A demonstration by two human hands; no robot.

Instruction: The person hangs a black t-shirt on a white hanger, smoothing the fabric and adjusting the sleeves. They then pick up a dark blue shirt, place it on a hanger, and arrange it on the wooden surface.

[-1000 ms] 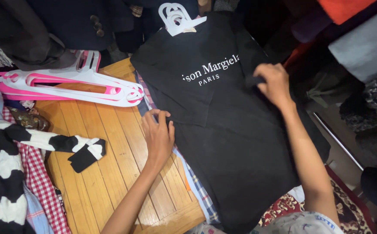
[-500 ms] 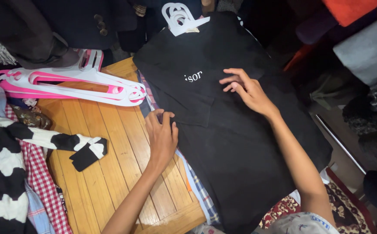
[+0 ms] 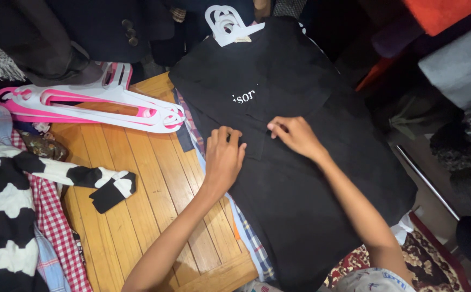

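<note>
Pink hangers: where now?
Head view, upper left: pink hangers lie on the wooden table, left of the black shirt, above the black-and-white garment.

Wooden table (image 3: 138, 189), pink and white hangers (image 3: 100, 105), black shirt (image 3: 300, 178), checked cloths (image 3: 57, 238)

Bare wood of the table (image 3: 138, 178) lies open in the lower middle of the frame, between the black-and-white garment (image 3: 8, 216) at lower left and the black shirt (image 3: 311, 178) filling the centre and right. Pink and white hangers (image 3: 89, 103) block the upper left, and dark hanging clothes (image 3: 100, 27) crowd the top edge.
</note>
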